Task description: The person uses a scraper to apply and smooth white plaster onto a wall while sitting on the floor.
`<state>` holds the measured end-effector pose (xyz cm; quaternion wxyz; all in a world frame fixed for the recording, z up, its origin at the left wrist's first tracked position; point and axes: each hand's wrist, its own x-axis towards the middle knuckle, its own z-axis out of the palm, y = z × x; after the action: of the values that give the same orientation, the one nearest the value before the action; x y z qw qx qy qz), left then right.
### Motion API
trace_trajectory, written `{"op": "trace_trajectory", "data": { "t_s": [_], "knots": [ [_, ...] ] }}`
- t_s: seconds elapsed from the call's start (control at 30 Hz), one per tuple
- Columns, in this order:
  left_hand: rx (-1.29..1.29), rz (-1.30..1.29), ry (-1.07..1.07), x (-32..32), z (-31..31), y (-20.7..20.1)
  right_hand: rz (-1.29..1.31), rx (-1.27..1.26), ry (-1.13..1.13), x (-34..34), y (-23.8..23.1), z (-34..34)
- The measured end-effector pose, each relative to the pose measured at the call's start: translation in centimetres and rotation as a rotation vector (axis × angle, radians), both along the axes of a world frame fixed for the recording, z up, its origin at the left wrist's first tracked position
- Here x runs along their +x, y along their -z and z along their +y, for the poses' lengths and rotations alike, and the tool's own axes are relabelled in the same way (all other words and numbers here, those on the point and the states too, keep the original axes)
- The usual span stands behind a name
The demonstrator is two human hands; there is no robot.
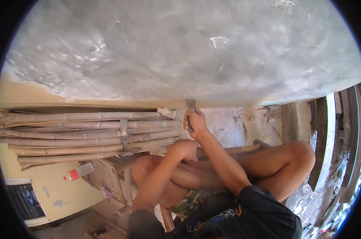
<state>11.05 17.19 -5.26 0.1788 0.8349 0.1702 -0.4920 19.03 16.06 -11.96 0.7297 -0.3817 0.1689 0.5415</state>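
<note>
In my right hand [196, 122] is a scraper [191, 104] with a short, flat metal blade and a dark handle. My fingers wrap round the handle. The blade points away from me and meets the lower edge of the grey, mottled plastered surface [160, 59], where a tan strip shows. My left hand [185, 149] is bent down at the wrist and lies against my folded leg, just below and left of the right hand. Most of its fingers are hidden, so its grip cannot be made out.
Bundled bamboo poles [69, 137], bound with a strap, stretch out at left. A clear plastic bottle [79, 172] with a red label and cap lies below them. Bamboo framing [127, 185] stands beside my legs. Timber planks [320, 139] and scattered debris are at right.
</note>
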Motion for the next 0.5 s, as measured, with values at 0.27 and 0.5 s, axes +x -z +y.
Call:
{"op": "trace_trajectory", "data": {
  "t_s": [0.27, 0.5],
  "knots": [
    [-0.023, -0.001, -0.015, -0.5, 0.0, -0.2, -0.020, 0.004, -0.020, -0.4, -0.6, -0.5],
    [0.001, -0.040, -0.015, -0.1, 0.5, -0.6, 0.016, 0.033, -0.040, 0.0, -0.6, -0.5]
  ]
}}
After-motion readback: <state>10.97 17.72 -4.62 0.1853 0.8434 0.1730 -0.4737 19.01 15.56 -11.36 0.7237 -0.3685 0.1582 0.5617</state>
